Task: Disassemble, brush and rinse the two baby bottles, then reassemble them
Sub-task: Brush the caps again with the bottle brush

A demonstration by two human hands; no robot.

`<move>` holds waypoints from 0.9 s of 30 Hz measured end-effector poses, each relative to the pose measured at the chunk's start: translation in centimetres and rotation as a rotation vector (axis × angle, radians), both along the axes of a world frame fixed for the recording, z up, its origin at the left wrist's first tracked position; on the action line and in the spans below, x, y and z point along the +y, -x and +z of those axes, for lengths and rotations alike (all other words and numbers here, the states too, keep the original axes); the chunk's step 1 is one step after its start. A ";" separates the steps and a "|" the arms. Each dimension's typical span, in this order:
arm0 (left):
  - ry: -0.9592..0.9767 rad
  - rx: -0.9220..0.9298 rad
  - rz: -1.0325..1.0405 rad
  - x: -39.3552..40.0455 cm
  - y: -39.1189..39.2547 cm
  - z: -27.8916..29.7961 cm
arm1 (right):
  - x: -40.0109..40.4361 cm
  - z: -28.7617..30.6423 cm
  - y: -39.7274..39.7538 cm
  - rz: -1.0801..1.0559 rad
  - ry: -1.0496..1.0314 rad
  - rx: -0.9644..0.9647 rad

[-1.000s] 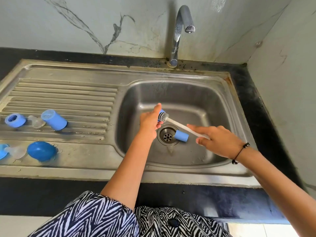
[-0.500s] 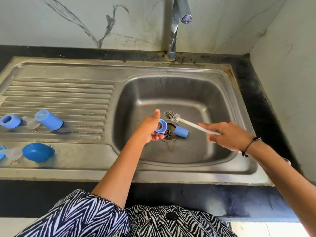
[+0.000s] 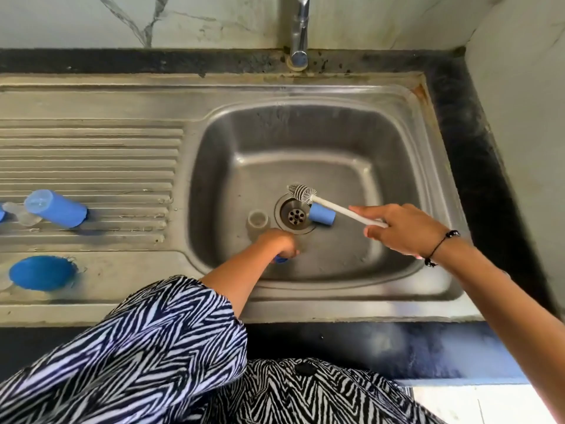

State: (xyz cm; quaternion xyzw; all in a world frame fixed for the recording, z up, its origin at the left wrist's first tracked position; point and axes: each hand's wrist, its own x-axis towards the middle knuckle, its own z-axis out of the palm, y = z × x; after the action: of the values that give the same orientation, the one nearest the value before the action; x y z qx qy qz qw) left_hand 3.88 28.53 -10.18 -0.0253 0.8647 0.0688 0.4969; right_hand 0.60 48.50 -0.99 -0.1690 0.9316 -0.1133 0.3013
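Both bottles apart: one bottle (image 3: 56,208) and cap (image 3: 41,272) on the drainboard, another bottle (image 3: 322,214) in the sink (image 3: 397,166); my right hand (image 3: 403,229) grips the brush (image 3: 336,206), left hand (image 3: 279,241) holds a blue ring (image 3: 280,259); brushing unfinished, rinsing and reassembly remain.

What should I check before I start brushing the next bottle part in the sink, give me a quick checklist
1. Brush in the right hand: ok, gripped by its white handle, bristles over the drain.
2. Left hand free for the next part: not ok, it holds a small blue piece, mostly hidden.
3. Blue bottle body within reach: ok, lying in the basin beside the drain.
4. Clear teat in the basin: ok, left of the drain.
5. Water running: cannot tell; no stream shows under the tap.
6. Other parts parked: ok, second bottle and blue cap lie on the drainboard.
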 end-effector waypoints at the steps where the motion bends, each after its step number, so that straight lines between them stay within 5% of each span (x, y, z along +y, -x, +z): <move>1: 0.010 -0.025 -0.029 0.1 0.2 -0.3 | 0.2 -0.4 0.0 -0.007 -0.001 -0.004; 5: 0.007 -0.085 -0.005 0.6 0.4 -1.5 | 0.6 -1.7 0.1 -0.007 -0.027 -0.038; 23: 0.034 0.360 0.124 2.6 1.2 -5.5 | 0.8 -2.4 0.4 -0.049 0.043 -0.078; 27: 0.024 0.424 0.007 2.7 1.1 -5.4 | 1.1 -2.4 0.2 -0.048 0.040 -0.047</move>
State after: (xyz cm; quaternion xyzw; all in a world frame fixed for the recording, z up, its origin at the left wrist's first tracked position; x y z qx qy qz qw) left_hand 2.80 31.27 -15.56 -0.0192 0.9506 0.0641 0.3032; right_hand 0.39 49.64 -3.37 -0.1500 0.9256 -0.1429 0.3168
